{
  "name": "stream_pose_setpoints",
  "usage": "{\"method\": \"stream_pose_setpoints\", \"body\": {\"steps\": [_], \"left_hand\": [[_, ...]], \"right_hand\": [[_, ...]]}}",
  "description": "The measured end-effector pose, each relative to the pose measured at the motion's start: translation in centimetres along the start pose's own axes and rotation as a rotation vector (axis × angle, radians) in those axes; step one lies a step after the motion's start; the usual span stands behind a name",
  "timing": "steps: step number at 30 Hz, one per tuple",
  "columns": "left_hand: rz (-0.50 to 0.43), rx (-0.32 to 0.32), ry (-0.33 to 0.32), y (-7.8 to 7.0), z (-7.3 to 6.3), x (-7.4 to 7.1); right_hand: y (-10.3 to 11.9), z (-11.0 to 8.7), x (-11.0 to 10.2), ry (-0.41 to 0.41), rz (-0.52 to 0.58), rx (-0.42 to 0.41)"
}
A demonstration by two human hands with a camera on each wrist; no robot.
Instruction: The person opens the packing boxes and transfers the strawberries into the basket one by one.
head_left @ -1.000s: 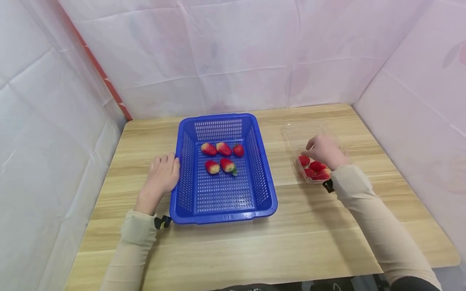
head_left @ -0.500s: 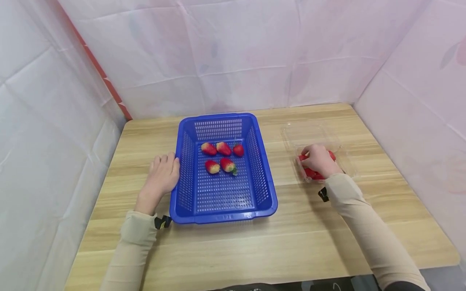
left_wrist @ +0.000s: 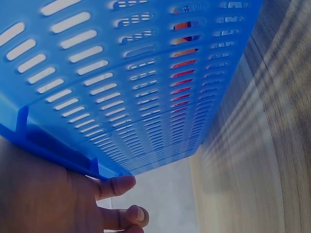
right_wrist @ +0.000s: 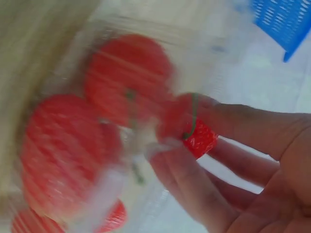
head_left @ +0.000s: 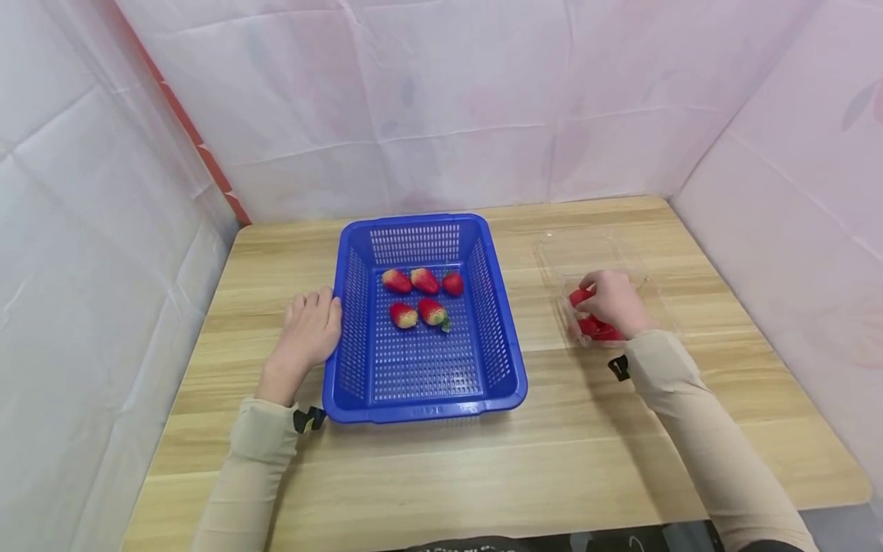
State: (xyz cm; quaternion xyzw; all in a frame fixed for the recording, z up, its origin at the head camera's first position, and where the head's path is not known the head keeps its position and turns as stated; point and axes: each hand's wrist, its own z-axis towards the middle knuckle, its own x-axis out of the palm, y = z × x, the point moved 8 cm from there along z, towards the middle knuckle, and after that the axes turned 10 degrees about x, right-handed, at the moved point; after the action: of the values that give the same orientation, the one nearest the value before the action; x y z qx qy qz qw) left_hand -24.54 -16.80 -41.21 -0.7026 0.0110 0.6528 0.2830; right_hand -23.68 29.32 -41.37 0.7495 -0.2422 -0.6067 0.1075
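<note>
Resting at the rim of the blue slotted basket (head_left: 422,415), our left hand (head_left: 309,331) has its fingers loose. Over the clear plastic box (head_left: 576,252) to the right, our right hand (head_left: 617,299) pinches one small strawberry (right_wrist: 201,142) between thumb and fingers. That fruit looks red, dimpled and green-stemmed; more strawberries (right_wrist: 65,150) lie close together in the box, and five red-and-cream berries (head_left: 425,281) lie inside the basket. We cannot read for certain the pale mark on our right black wristband (head_left: 619,368).

No readable text, numbers or signs in view.
</note>
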Motion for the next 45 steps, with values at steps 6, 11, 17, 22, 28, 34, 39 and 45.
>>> {"method": "stream_pose_setpoints", "body": {"steps": [6,11,17,22,28,34,39,45], "left_hand": [[-0.010,-0.004,0.008,0.0,-0.2,0.2],[-0.005,-0.004,-0.002,0.1,-0.1,0.2],[0.004,0.009,-0.016,0.1,0.2,0.0],[0.006,0.012,-0.017,0.1,0.3,-0.1],[-0.007,0.013,-0.013,0.1,0.4,-0.1],[-0.008,0.011,-0.016,0.3,0.3,0.1],[-0.003,0.013,-0.021,0.3,0.3,0.1],[-0.008,0.012,-0.021,0.2,0.2,0.1]], "right_hand": [[1.0,-1.1,-1.7,-0.031,0.030,-0.027],[2.0,-1.8,-2.9,-0.039,0.045,-0.033],[2.9,-2.3,-3.5,-0.002,0.081,-0.010],[4.6,-3.0,-4.0,-0.035,0.026,-0.012],[7.8,-3.5,-3.9,-0.035,0.043,-0.059],[10.6,-3.5,-3.2,-0.021,0.117,-0.093],[12.7,-3.3,-2.1,0.016,0.139,-0.117],[15.0,-2.9,-1.1,0.036,0.159,-0.154]]}}
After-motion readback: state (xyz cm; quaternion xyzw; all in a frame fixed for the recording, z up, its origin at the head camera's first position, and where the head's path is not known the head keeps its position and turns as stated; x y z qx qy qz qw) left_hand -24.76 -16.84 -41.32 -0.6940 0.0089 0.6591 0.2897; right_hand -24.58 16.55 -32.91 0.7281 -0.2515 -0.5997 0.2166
